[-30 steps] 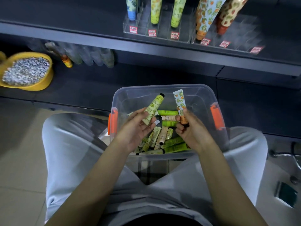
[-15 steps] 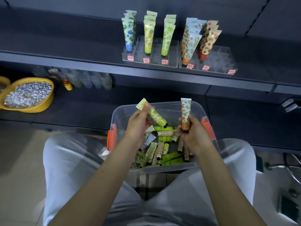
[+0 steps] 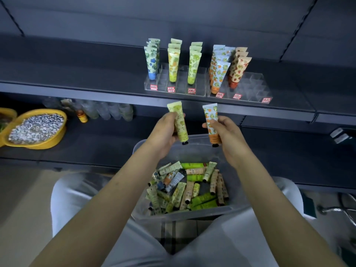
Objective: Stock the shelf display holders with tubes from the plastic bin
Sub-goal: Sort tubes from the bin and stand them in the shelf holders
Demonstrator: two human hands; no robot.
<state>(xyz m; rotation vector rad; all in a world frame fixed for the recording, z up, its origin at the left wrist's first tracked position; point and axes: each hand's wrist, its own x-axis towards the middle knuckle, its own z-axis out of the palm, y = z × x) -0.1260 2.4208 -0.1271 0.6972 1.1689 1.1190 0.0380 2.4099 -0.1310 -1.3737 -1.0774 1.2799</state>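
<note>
Left hand (image 3: 163,132) and right hand (image 3: 227,133) hover over the far rim of the plastic bin (image 3: 192,215), forearms stretched forward across it. The left grips a yellow-green tube (image 3: 179,122), the right an orange-patterned tube (image 3: 211,120), both upright with caps down. Loose tubes (image 3: 188,187) lie heaped inside the bin. Beyond it, the clear display holders (image 3: 248,87) on the shelf (image 3: 77,87) carry standing tubes (image 3: 193,64).

Two hands (image 3: 163,132) (image 3: 230,136), two held tubes (image 3: 180,130) (image 3: 210,114)
</note>
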